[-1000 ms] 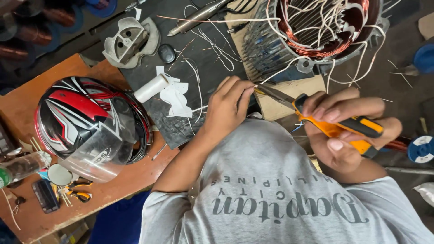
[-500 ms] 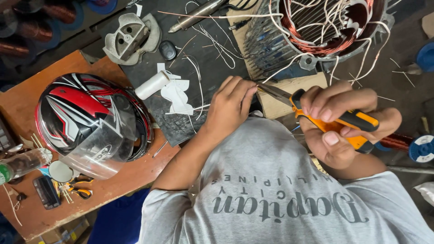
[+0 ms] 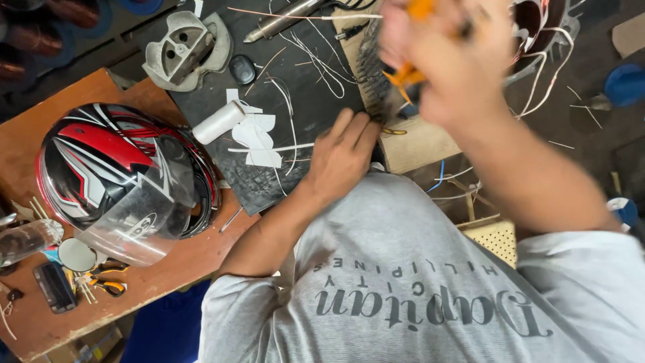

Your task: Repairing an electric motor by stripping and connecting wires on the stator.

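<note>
L hand [image 3: 344, 153] is resting fingers-down on the black rubber mat [image 3: 316, 101], fingertips touching the dark ribbed side of the motor stator [image 3: 373, 67], which is sitting at the top of the bench, partly on a piece of cardboard [image 3: 420, 144]. The hand is lying flat and spread; nothing is clasped in it, it's just pressing against the stator's edge.

R hand [image 3: 447, 57] is raised over the stator and badly motion-blurred. It's wrapping round orange-handled pliers [image 3: 408, 75], fist closed on the handles. Can't tell whether the plier tips are biting anything; too smeared.

White wire leads [image 3: 537, 67] are spilling out of the stator's R side, w/ loose wire offcuts [image 3: 306, 50] scattered over the mat.

Handling, as a guess: the stator is looking heavy & rigid, an iron core w/ fins, so it probably isn't sliding easily. Best taken by the outer ribbed body, not the windings or leads, which are thin, bendy and likely easy to nick. Pliers are stiff, w/ grippy sleeves on the handles.

Round about: white paper slips [image 3: 259, 138] and a small white roll [image 3: 218, 122] are lying on the mat; a grey cast end cover [image 3: 181, 50] is sitting at top L; a red-black-white helmet [image 3: 111, 171] w/ clear visor is resting on the orange table [image 3: 60, 101].
</note>
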